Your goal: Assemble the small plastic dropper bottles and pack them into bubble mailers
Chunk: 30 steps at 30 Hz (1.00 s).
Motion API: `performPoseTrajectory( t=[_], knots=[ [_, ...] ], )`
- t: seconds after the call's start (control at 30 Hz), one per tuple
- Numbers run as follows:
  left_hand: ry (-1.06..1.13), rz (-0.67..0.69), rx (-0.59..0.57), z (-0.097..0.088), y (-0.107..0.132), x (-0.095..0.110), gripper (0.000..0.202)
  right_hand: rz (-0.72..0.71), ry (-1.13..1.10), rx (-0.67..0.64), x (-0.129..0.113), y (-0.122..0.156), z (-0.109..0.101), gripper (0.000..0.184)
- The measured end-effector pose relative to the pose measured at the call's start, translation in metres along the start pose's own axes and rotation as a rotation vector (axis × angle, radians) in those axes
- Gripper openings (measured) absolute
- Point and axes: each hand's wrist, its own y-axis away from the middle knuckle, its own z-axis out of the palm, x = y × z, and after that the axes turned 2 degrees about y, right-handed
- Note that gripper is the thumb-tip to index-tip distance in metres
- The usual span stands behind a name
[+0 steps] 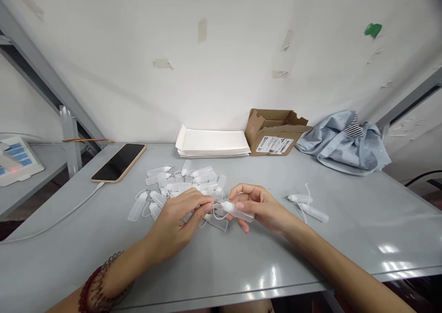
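My right hand [258, 207] pinches a small clear plastic bottle [241, 212] with a white tip, held level just above the grey table [221, 262]. My left hand [179, 218] is closed at the bottle's tip end, its fingertips on the cap and thin tether loop [217, 210]. Right behind both hands lies a heap of several identical clear bottles [183, 182]. Two more bottles [307, 206] lie apart to the right of my right hand.
A phone [119, 162] on a white cable lies at the back left. A stack of white trays [212, 143], an open cardboard box [274, 132] and a bundled blue cloth [345, 145] line the wall. A device with blue buttons [15, 159] sits far left.
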Motion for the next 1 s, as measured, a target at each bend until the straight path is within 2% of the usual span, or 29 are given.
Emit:
performPoseTrajectory(
  t=[0.73,1.0],
  knots=[
    [0.011,0.087,-0.007,0.001,0.0006,-0.0001,0.021,0.04,-0.019,-0.006,-0.0021,0.0007,0.0033,0.016],
    [-0.004,0.163,-0.02,0.002,0.0003,-0.0052,0.023,0.07,0.025,0.041,-0.0043,0.0015,0.0036,0.024]
  ],
)
